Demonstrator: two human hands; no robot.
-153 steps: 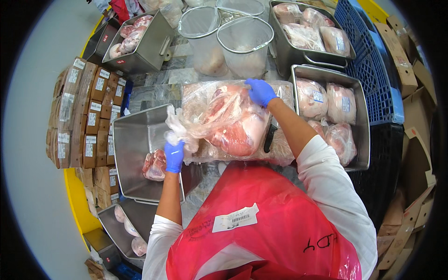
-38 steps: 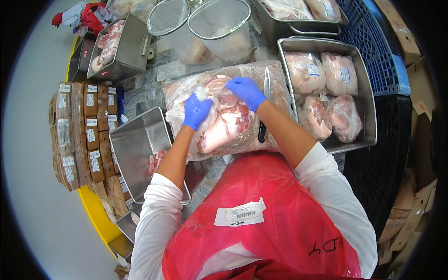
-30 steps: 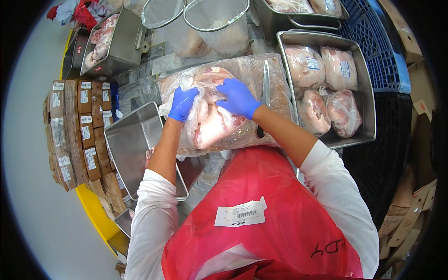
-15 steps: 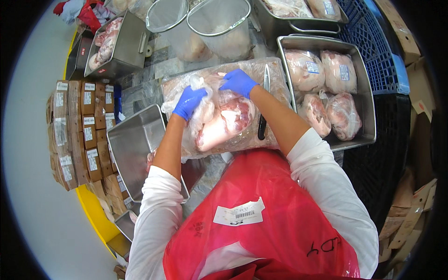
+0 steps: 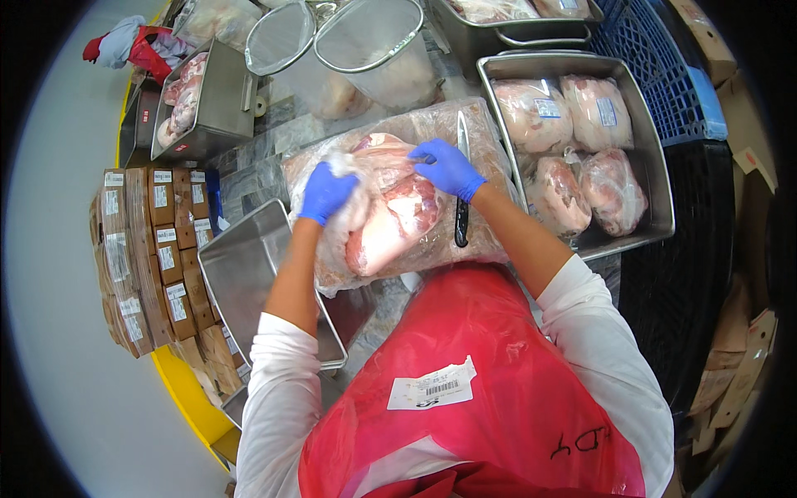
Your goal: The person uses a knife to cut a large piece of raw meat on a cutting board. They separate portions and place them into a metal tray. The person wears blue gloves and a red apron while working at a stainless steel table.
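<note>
A large piece of raw meat point(image 5: 390, 224) with pale fat and red flesh lies on the plastic-covered surface point(image 5: 490, 158) before me, its top side bare. My left hand point(image 5: 330, 192), in a blue glove, is closed on a bunched clear plastic bag point(image 5: 355, 214) along the meat's left side. At the meat's upper right edge is my right hand point(image 5: 448, 168), also gloved in blue, its fingers apart and nothing visible in them. Partly under the right wrist lies a knife point(image 5: 462, 222), black handle toward me and blade pointing away.
To the right, a metal tub point(image 5: 664, 191) holds several bagged pieces of meat. An open metal bin point(image 5: 241, 274) stands at the left. Two mesh baskets point(image 5: 369, 37) are beyond the work surface. Stacked cartons point(image 5: 166, 249) and a meat-filled metal bin point(image 5: 224, 100) are farther left.
The plastic bag has come off the meat's top and is gathered to the left. My right hand has moved right and down, off the far part of the meat, toward the knife.
</note>
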